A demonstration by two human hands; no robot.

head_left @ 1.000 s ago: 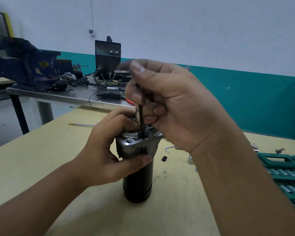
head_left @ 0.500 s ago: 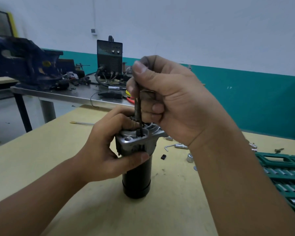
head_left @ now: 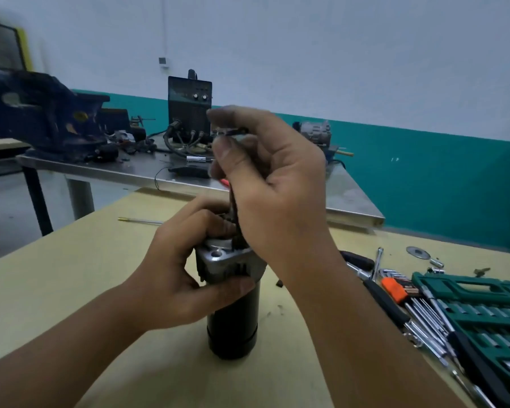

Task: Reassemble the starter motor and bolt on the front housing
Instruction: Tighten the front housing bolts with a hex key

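Note:
The starter motor (head_left: 232, 328) stands upright on the wooden table (head_left: 71, 290), a black cylinder topped by the silver front housing (head_left: 218, 262). My left hand (head_left: 177, 278) grips the housing from the left, thumb across its front face. My right hand (head_left: 265, 184) is above it, fingers curled round a dark hex key (head_left: 233, 207) that runs straight down into the housing top; the key's short arm (head_left: 233, 131) shows above my fingers. The key's lower tip is hidden behind my hands.
A green socket set case (head_left: 477, 313) lies at the right with loose hex keys, an orange key holder (head_left: 395, 290) and a ratchet (head_left: 377, 260). A washer (head_left: 418, 252) lies beyond. A steel bench (head_left: 130, 172) behind carries a blue vise (head_left: 42, 113) and a welder (head_left: 189, 107).
My right hand has turned round the hex key, wrist swinging towards me, with the fingers now looser at the top. The view has shifted left, showing more tools at the right.

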